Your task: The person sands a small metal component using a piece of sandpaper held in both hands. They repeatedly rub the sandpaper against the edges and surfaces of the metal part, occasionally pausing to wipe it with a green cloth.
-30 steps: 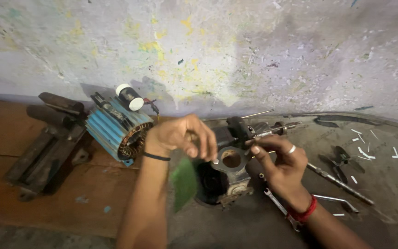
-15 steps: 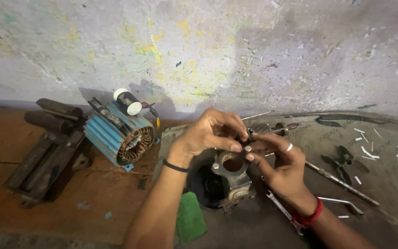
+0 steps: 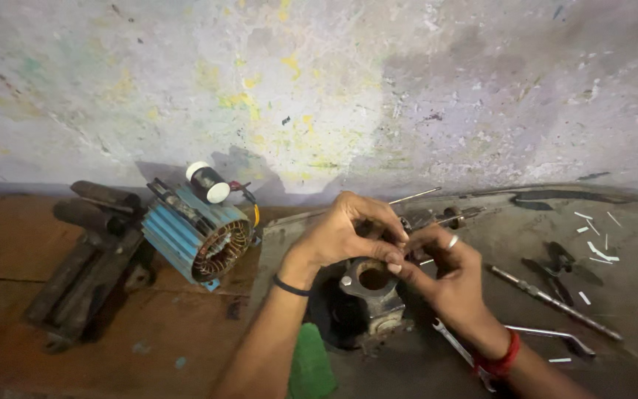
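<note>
Head view shows me both hands, left (image 3: 341, 233) and right (image 3: 437, 270), pinched together on a small part I cannot make out, just above the open bore of the housing (image 3: 369, 292) on the worktop (image 3: 629, 310), so any slip could drop it inside.

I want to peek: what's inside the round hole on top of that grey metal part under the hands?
The grey metal part has a round hole that looks dark and hollow. Its bottom is hidden in shadow. The left hand and right hand meet just above its rim.
</note>
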